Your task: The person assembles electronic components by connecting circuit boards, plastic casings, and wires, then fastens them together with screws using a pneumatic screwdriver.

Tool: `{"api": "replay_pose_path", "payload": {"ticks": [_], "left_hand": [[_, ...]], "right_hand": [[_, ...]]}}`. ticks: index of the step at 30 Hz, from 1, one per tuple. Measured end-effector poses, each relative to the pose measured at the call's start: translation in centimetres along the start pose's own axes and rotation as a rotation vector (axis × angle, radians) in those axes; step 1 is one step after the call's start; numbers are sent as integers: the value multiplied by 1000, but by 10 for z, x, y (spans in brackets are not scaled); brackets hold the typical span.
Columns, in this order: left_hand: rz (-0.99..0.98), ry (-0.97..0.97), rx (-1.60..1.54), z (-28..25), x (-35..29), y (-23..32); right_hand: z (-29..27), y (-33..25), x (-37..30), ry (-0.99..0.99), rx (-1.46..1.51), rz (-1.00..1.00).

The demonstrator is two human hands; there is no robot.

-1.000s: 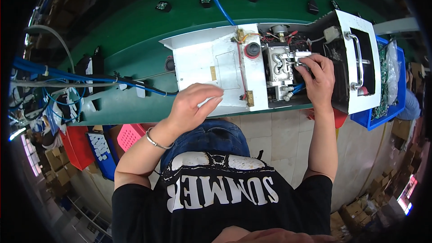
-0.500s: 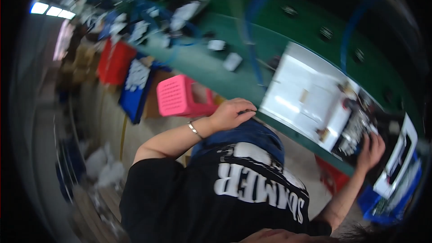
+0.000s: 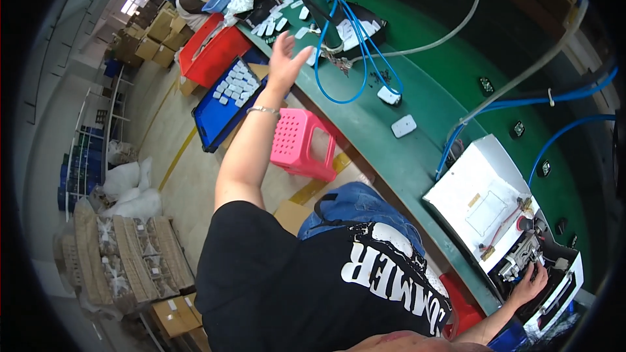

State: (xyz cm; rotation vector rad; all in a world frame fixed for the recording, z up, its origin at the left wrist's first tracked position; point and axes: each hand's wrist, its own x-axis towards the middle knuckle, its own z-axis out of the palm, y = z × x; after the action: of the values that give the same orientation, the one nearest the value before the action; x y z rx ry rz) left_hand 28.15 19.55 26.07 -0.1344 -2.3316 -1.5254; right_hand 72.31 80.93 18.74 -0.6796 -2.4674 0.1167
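My left hand (image 3: 285, 65) is stretched out to the far left, over the near edge of the green workbench (image 3: 417, 156). Its thumb and fingers are spread, and nothing is in them. Just beyond it lie several white plastic casings (image 3: 274, 26). Over at the lower right, my right hand (image 3: 531, 285) rests at a metal mechanism (image 3: 520, 257) inside a white box-like machine (image 3: 486, 189) with a raised lid. The fingers of that hand are slightly bent and apart at the metal; I see nothing held in them.
Blue air hoses (image 3: 358, 45) loop over the bench. Single white casings (image 3: 403, 126) lie mid-bench. Near its edge stand a pink stool (image 3: 300, 143), a blue tray (image 3: 212, 117) of white pieces and a red bin (image 3: 212, 52). Another person (image 3: 189, 3) is at the far left.
My left hand has gone from the bench edge by my waist out to the far left, its fingers spreading. My right hand stays at the mechanism. The view has shifted and sharpened.
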Motion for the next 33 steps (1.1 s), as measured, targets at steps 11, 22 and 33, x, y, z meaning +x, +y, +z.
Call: {"api": "replay_pose_path", "payload": {"ticks": [11,22,33], "left_hand": [[390,71,-186,120,145,-4],[-23,-271,-487,99,221,-33],[-218,-278,-602,79,116,8]], "right_hand": [[-12,-15,-21,-3,-271,247],[-24,-59,0,173,-69,258],[-51,-65,-61,474,244,473]]}}
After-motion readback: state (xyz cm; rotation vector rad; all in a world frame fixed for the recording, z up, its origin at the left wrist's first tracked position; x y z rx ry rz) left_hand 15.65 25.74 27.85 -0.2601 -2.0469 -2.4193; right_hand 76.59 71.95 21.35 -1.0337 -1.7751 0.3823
